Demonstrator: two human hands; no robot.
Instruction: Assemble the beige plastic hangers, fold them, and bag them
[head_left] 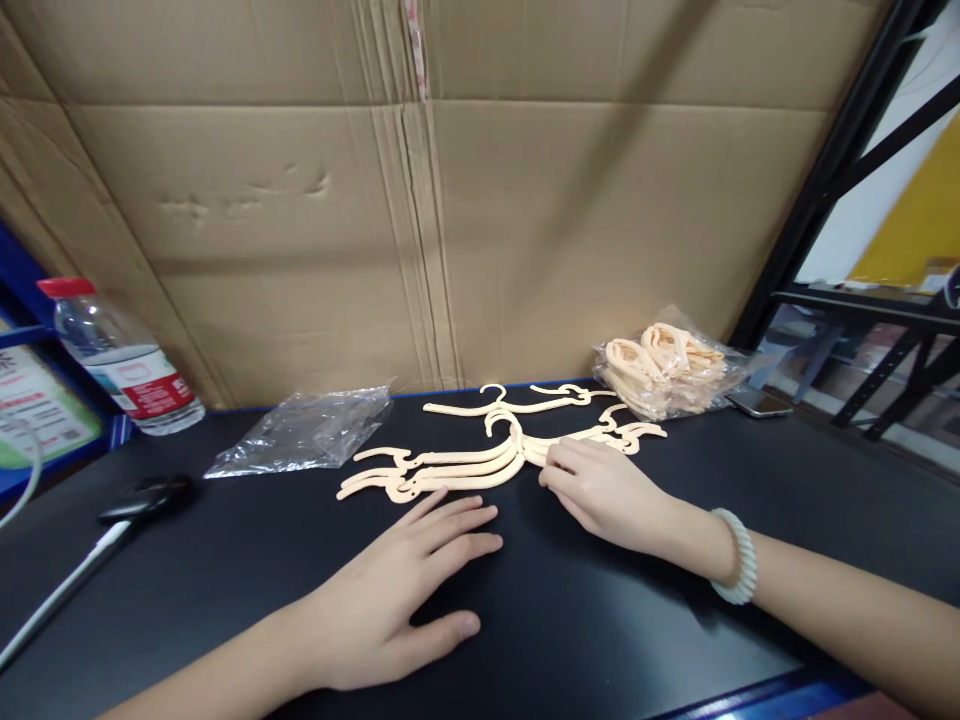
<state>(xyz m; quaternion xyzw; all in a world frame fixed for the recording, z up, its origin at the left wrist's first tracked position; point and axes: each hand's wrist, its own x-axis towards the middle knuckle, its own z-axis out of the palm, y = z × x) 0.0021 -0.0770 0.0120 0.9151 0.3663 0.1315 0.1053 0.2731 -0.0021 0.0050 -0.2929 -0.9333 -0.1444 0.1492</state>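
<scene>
Several cream plastic folding hangers lie in a loose stack on the black tabletop, hooks pointing away from me. My left hand rests flat just in front of their left arms, fingers spread, holding nothing; its index fingertip reaches the nearest hanger's edge. At the right arms, close to the middle joint, my right hand is closed with curled fingers on the stack, and it covers part of those arms. Behind the stack lies another cream hanger, unfolded, its hook toward the cardboard.
A clear bag of folded hangers sits at the back right, beside a phone. Empty clear plastic wrap lies back left. A bottle and a black device with a white cable are at the left. Cardboard walls the back.
</scene>
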